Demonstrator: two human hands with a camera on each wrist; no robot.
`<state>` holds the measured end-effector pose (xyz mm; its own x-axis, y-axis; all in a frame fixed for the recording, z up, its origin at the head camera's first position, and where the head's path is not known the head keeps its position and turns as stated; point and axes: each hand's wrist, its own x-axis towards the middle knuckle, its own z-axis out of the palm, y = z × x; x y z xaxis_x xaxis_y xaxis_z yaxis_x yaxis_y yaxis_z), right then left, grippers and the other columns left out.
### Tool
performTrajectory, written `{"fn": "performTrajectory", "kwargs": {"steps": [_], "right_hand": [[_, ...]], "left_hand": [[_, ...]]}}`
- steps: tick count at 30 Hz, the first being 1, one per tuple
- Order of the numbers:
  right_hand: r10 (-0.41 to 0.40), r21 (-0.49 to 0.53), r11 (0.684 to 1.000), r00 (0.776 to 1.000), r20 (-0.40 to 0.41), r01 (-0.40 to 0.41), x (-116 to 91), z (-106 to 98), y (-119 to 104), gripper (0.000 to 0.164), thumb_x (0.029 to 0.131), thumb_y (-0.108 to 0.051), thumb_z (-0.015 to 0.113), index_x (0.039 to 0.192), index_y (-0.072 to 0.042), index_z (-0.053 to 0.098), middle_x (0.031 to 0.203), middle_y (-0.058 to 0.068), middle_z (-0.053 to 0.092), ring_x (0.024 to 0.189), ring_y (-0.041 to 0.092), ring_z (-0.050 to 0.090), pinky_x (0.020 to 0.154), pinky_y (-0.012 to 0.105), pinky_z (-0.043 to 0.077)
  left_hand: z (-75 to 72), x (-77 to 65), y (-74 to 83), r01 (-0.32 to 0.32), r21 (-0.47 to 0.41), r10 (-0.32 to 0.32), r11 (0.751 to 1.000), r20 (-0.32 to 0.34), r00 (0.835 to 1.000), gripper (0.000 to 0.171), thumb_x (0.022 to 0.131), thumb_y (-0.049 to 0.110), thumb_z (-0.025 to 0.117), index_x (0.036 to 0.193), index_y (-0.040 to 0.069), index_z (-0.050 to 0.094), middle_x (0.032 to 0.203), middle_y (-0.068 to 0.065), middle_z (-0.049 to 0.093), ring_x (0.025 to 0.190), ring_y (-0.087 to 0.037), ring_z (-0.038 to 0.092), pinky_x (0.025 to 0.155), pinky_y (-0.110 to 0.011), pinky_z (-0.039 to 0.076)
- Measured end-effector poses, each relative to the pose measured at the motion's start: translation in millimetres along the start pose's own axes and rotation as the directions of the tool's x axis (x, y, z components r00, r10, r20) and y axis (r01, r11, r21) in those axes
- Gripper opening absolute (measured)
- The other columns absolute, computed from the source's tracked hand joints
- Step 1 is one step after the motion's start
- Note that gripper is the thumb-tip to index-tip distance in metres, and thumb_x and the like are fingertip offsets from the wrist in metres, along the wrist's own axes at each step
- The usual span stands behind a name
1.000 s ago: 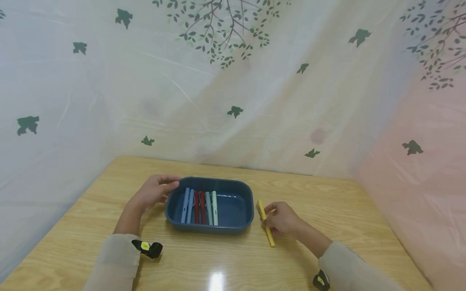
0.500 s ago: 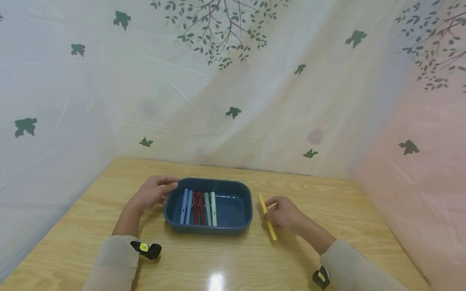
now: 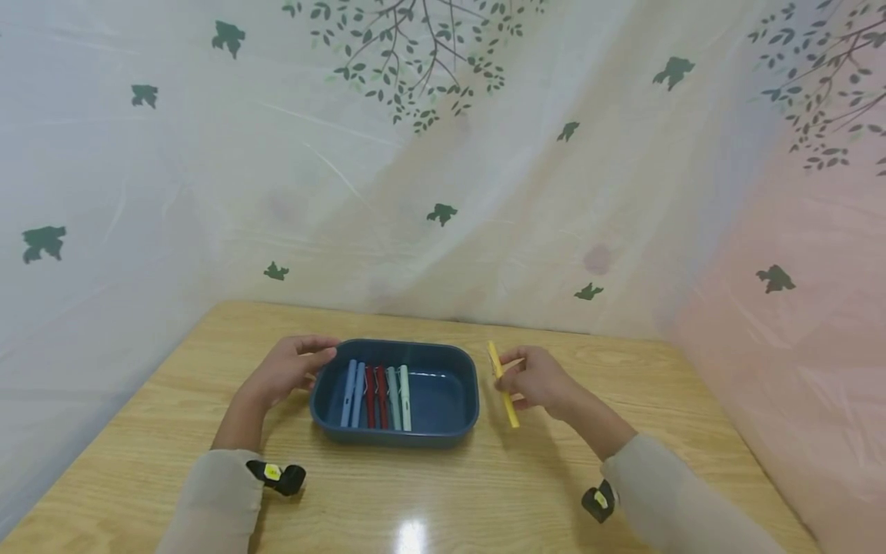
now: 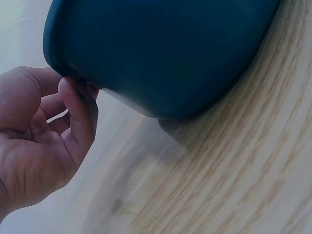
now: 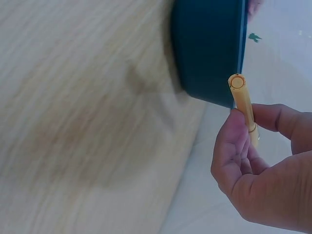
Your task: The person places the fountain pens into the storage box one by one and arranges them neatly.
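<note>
My right hand [image 3: 543, 379] pinches a yellow pen [image 3: 511, 412] between thumb and fingers, just right of a dark blue box [image 3: 443, 440]. In the right wrist view the round end of the yellow pen [image 5: 238, 84] points toward the camera, and its lower shadow falls on the table. The left hand [image 3: 285, 371] holds the box at its far left corner, with fingertips at the rim in the left wrist view. Inside the box, toward its left side, lie two blue pens [image 3: 353, 394], two red pens [image 3: 376, 396], a grey-green pen [image 3: 394, 396] and a pale mint pen [image 3: 405, 396], side by side.
The box stands on a light wooden table [image 3: 360, 500]. Behind and along both sides hangs a pale curtain [image 3: 346, 192] printed with green birds and branches. Black wrist cameras [image 3: 284, 477] are strapped on the sleeves.
My right hand has lifted the yellow pen off the table and carried it away from me, beside the box's right end. The left hand keeps its place at the box's corner.
</note>
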<state>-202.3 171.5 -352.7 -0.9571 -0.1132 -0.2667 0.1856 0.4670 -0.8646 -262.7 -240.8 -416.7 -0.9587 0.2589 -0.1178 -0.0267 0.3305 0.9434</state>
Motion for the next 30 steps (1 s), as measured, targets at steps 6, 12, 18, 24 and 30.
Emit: {"fn": "performTrajectory", "kwargs": {"steps": [6, 12, 18, 24, 30], "right_hand": [[-0.015, -0.001, 1.000, 1.000, 0.005, 0.015, 7.3, 1.0, -9.6, 0.043, 0.091, 0.001, 0.071, 0.131, 0.003, 0.054, 0.104, 0.017, 0.066, 0.094, 0.030, 0.070, 0.076, 0.048, 0.061], [-0.013, 0.001, 1.000, 1.000, 0.001, 0.013, 11.2, 9.4, -20.7, 0.042, 0.091, 0.004, 0.070, 0.131, 0.003, 0.055, 0.104, 0.017, 0.067, 0.094, 0.031, 0.069, 0.075, 0.047, 0.061], [-0.022, 0.009, 1.000, 1.000, 0.020, 0.022, 11.9, 20.6, -31.1, 0.042, 0.091, 0.003, 0.071, 0.131, 0.002, 0.056, 0.103, 0.017, 0.067, 0.091, 0.027, 0.069, 0.076, 0.047, 0.061], [-0.040, 0.007, 0.999, 0.997, 0.060, 0.040, 17.7, 34.8, -38.2, 0.042, 0.091, 0.002, 0.073, 0.131, 0.001, 0.058, 0.103, 0.016, 0.067, 0.091, 0.026, 0.070, 0.075, 0.046, 0.061], [-0.062, -0.006, 0.998, 0.994, 0.086, 0.063, 23.5, 53.8, -41.5, 0.042, 0.091, 0.001, 0.073, 0.131, 0.000, 0.060, 0.100, 0.014, 0.069, 0.088, 0.024, 0.071, 0.072, 0.042, 0.062]], "left_hand": [[0.4, -0.5, 0.2, 0.002, -0.008, -0.002, 1.000, -0.001, 1.000, 0.048, 0.105, 0.031, 0.061, 0.142, 0.002, 0.057, 0.133, -0.019, 0.064, 0.105, -0.024, 0.066, 0.081, -0.038, 0.057], [0.5, -0.8, 0.1, 0.000, -0.011, 0.000, 1.000, -0.002, 1.000, 0.047, 0.105, 0.031, 0.061, 0.142, 0.002, 0.057, 0.133, -0.020, 0.064, 0.104, -0.024, 0.066, 0.080, -0.038, 0.057], [0.2, -1.0, 0.1, -0.006, -0.016, 0.006, 1.000, 0.005, 1.000, 0.048, 0.105, 0.031, 0.061, 0.142, 0.001, 0.057, 0.134, -0.020, 0.063, 0.105, -0.024, 0.065, 0.081, -0.038, 0.057], [-0.3, -0.7, -0.8, -0.004, -0.009, 0.004, 1.000, -0.002, 1.000, 0.048, 0.105, 0.031, 0.061, 0.142, 0.001, 0.057, 0.134, -0.021, 0.063, 0.106, -0.025, 0.065, 0.081, -0.039, 0.058], [0.1, -0.9, -0.1, -0.005, -0.007, 0.005, 1.000, 0.000, 1.000, 0.048, 0.105, 0.031, 0.061, 0.143, 0.002, 0.056, 0.135, -0.021, 0.062, 0.107, -0.026, 0.065, 0.082, -0.040, 0.058]]}}
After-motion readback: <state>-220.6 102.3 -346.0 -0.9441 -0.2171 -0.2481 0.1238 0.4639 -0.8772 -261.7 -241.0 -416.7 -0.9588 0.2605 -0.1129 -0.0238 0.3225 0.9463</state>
